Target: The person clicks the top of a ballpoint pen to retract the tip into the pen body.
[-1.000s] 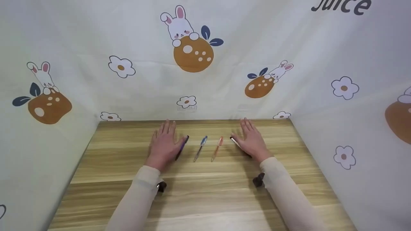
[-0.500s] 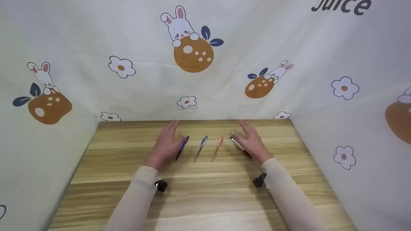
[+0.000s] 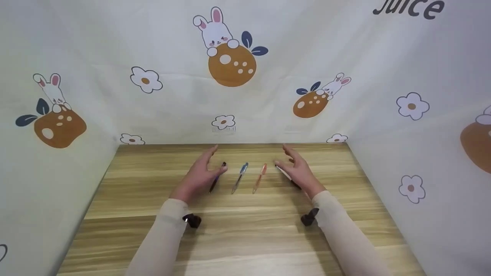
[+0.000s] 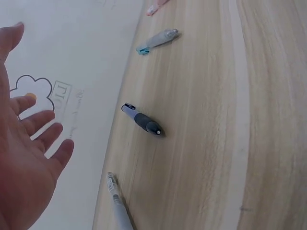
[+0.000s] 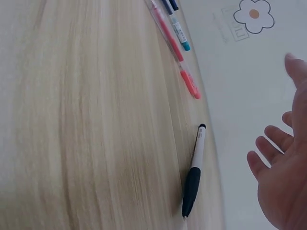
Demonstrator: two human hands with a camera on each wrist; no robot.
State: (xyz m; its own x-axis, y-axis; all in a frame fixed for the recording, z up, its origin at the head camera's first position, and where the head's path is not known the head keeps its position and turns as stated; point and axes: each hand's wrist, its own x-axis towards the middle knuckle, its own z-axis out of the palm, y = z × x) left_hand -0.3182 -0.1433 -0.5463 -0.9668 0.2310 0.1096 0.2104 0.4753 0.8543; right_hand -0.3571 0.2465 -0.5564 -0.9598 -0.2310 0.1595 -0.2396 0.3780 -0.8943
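My left hand [image 3: 199, 172] is held over the table with fingers extended and thumb pointing inward, holding nothing. Its thumb overlaps a dark pen with a purple barrel [image 3: 216, 181] in the head view. Further left, a grey-white pen [image 4: 118, 203] shows only in the left wrist view; the hand hides it from the head camera. Between the hands lie a clear pen with a blue clip end [image 3: 240, 177] and a clear orange-red pen [image 3: 260, 178]. My right hand [image 3: 302, 170], also relaxed and holding nothing, overlaps a white pen with a black grip [image 5: 195, 165].
The wood-grain table [image 3: 245, 237] is bounded by a pale printed cloth [image 3: 172, 111] at the back and both sides. Small black cameras, a left one [image 3: 192, 220] and a right one [image 3: 309, 217], sit at the sleeve cuffs.
Both hands have turned from palms down to palms facing inward, and their fingertips have come slightly closer together. The pens have stayed in place.
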